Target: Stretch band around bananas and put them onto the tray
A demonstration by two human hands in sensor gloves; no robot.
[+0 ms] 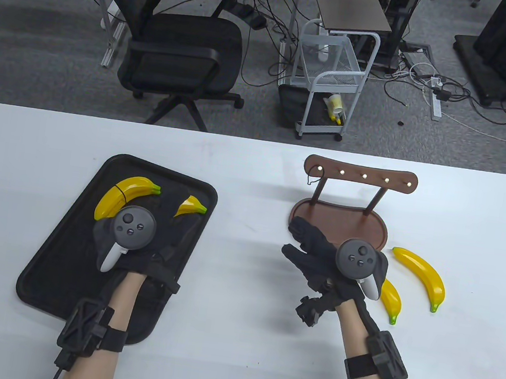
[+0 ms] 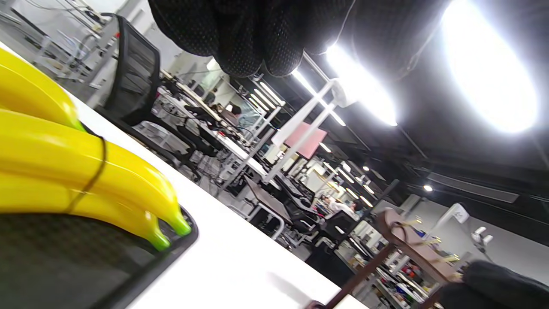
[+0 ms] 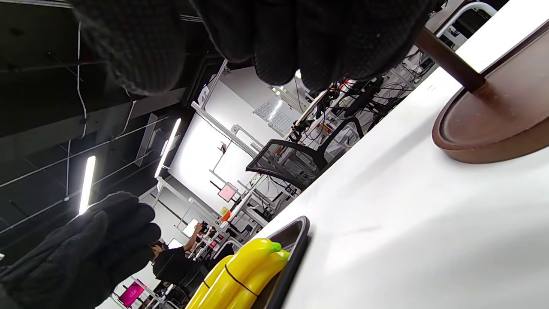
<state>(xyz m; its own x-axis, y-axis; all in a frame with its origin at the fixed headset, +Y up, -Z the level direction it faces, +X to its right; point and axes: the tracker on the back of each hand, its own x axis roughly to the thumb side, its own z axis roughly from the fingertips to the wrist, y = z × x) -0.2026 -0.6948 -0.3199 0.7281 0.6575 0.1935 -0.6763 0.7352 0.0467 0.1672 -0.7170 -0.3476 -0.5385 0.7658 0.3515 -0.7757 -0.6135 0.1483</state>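
table view: banded bananas (image 1: 123, 194) lie on the tray (image 1: 61, 266), so left hand (image 1: 130, 241) hovers; its fingers' state cannot be told. right hand (image 1: 332, 260), fingers relaxed, empty.

Bananas (image 2: 64, 171) bundled on the black tray (image 2: 171, 253), thin dark band (image 2: 96, 171) looped round them, green tips at the tray rim. White tabletop (image 2: 240, 262) beyond the tray. Gloved fingers (image 2: 248, 38) of left hand above, apart from the bananas.

The white table (image 1: 224, 335) carries a black tray (image 1: 52, 261), a brown wooden rack (image 1: 346, 220) and two loose bananas (image 1: 423, 272).
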